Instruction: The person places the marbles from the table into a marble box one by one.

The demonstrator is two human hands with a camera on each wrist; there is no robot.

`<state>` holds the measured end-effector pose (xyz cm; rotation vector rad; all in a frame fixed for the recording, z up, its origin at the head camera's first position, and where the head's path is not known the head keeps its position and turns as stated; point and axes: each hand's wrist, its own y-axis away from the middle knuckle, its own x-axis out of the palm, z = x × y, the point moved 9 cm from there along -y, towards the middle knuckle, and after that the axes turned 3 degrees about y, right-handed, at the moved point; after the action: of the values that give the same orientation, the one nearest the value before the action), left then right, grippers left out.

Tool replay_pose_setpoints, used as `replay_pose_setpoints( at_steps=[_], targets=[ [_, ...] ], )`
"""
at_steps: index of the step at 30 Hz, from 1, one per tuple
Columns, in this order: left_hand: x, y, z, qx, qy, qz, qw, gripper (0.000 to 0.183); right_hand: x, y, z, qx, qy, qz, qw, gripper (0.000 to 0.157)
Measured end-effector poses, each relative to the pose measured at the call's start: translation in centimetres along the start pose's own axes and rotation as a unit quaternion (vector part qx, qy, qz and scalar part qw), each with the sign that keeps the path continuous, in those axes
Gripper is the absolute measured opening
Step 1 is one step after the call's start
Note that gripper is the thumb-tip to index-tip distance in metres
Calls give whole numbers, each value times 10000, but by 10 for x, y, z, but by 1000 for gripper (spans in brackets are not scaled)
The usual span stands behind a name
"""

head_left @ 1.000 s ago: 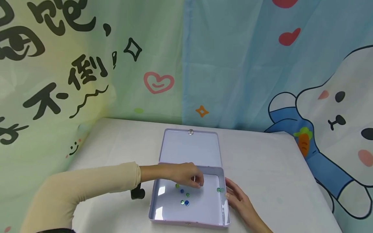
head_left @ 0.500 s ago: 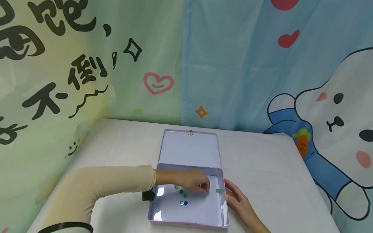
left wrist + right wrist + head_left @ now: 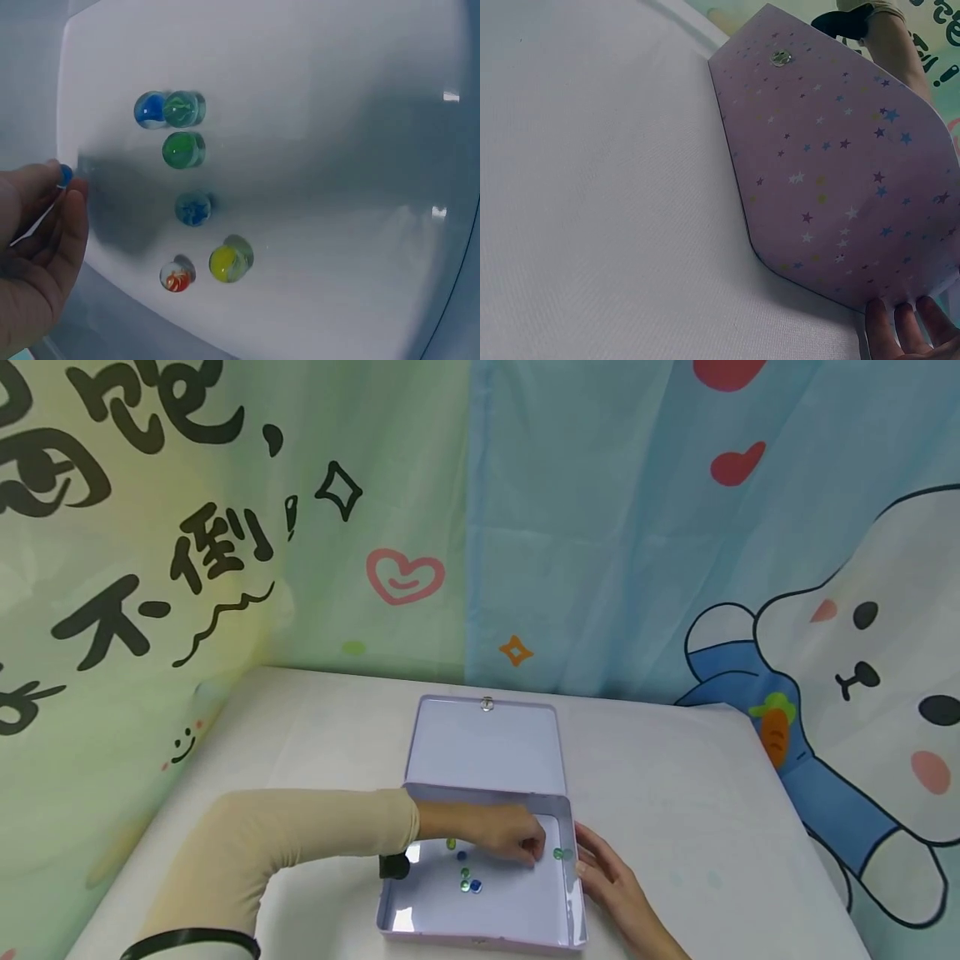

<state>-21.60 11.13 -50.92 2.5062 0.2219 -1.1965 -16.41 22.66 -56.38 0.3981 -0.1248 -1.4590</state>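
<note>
An open hinged box (image 3: pixel 480 937), pale lilac inside, stands on the table. My left hand (image 3: pixel 513 833) reaches over its floor and pinches a blue marble (image 3: pixel 66 176) between thumb and fingertips. Loose marbles lie below it: a blue-and-white marble (image 3: pixel 150 110) next to a green marble (image 3: pixel 182 109), another green marble (image 3: pixel 180 150), a clear blue marble (image 3: pixel 193 208), a yellow marble (image 3: pixel 227 262) and a red-and-white marble (image 3: pixel 176 277). One green marble (image 3: pixel 558 853) sits by the right wall. My right hand (image 3: pixel 618 889) rests with extended fingers (image 3: pixel 881 330) against the box's outer right side.
The box's lid (image 3: pixel 486 745) lies folded back, a metal clasp (image 3: pixel 487 703) on its far edge. Outside, the box's pink wall (image 3: pixel 840 161) carries small stars. White cloth (image 3: pixel 675 810) covers the table, and a printed curtain (image 3: pixel 570 527) hangs behind.
My left hand has moved to the right over the box floor and a little nearer the front. My right hand stays at the box's right side.
</note>
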Motion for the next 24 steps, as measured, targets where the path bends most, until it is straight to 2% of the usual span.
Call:
replay_pose_setpoints(
  at_steps=[5,19,24],
  targets=[
    [4,-2,0,7,-223,47,9997,11,-1,-1,-1,46,33,-81,10000,54],
    [6,-4,2,-62,-306,61,9995,12,-1,-1,-2,115,80,-88,9999,55],
    [3,-5,-2,119,-551,-14,9984,17,0,-1,0,49,90,24,9999,55]
  ],
)
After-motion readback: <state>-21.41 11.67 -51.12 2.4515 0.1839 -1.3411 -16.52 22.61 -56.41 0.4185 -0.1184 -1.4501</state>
